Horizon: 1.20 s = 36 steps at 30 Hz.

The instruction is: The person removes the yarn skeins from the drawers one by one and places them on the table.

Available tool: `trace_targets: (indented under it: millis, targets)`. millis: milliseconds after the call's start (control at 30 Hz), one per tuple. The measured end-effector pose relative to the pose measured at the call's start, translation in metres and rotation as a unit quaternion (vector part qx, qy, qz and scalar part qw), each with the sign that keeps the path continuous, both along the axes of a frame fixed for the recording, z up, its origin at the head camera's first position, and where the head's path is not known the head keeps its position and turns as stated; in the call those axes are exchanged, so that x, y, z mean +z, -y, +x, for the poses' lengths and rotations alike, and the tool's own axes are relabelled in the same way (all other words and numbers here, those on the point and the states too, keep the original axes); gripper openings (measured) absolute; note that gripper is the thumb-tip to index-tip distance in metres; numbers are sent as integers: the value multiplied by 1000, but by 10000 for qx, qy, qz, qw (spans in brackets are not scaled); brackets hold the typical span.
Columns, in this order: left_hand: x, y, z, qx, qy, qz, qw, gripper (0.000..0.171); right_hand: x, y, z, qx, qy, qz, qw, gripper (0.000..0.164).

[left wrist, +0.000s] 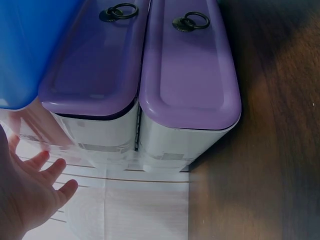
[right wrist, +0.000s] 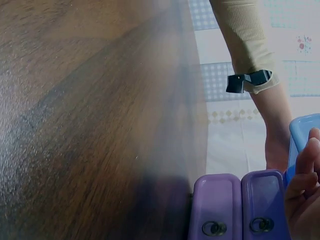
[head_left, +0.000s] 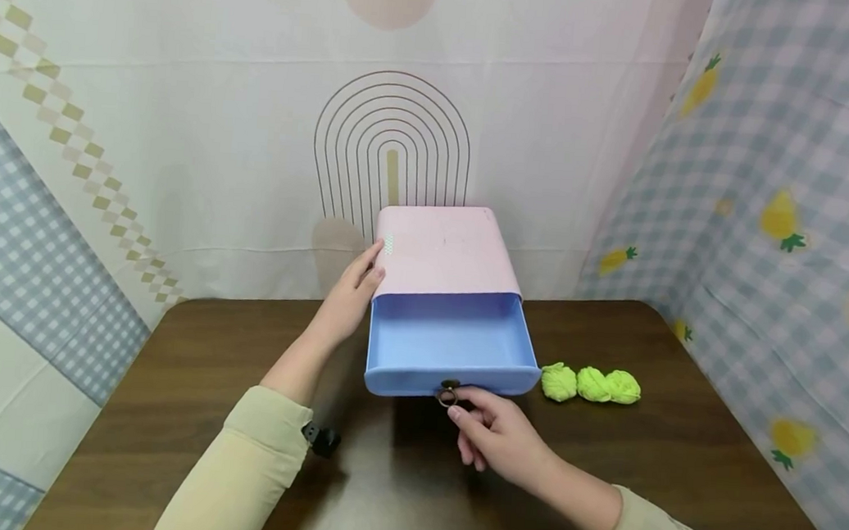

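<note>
A drawer cabinet with a pink top (head_left: 444, 246) stands at the back of the table. Its blue drawer (head_left: 453, 333) is pulled far out, and no contents show inside. My left hand (head_left: 352, 297) rests against the cabinet's left side, with its fingers extended. With thumb and forefinger, my right hand (head_left: 497, 434) pinches the metal ring pull (head_left: 447, 396) on the drawer's front. Below the blue drawer, two purple drawers (left wrist: 192, 75) sit closed in white housings, each with a ring pull. The right hand's grip is partly hidden in the right wrist view.
Bright green yarn bundles (head_left: 592, 384) lie on the dark wooden table (head_left: 678, 447), right of the cabinet. A patterned white cloth (head_left: 242, 121) hangs behind, and a checked cloth (head_left: 759, 239) hangs along the right. A black device (head_left: 321, 438) sits on the left wrist.
</note>
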<state>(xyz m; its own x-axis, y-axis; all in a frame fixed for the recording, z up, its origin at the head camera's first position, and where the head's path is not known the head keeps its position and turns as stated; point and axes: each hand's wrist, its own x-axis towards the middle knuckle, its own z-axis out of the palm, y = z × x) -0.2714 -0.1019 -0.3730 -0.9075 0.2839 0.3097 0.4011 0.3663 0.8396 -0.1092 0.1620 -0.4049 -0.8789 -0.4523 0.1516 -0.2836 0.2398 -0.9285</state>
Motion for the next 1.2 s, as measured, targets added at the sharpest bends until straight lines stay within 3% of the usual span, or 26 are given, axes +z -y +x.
trace_targets:
  millis: [767,1200]
  targets:
    - [-3,1,0,122,151,-82,9998,59,2,-3,-4,145,-20,-87,9999,26]
    - [-3,0,2,175,202,-103,9996,59,4,-5,-26,138,43,-77,9999,29]
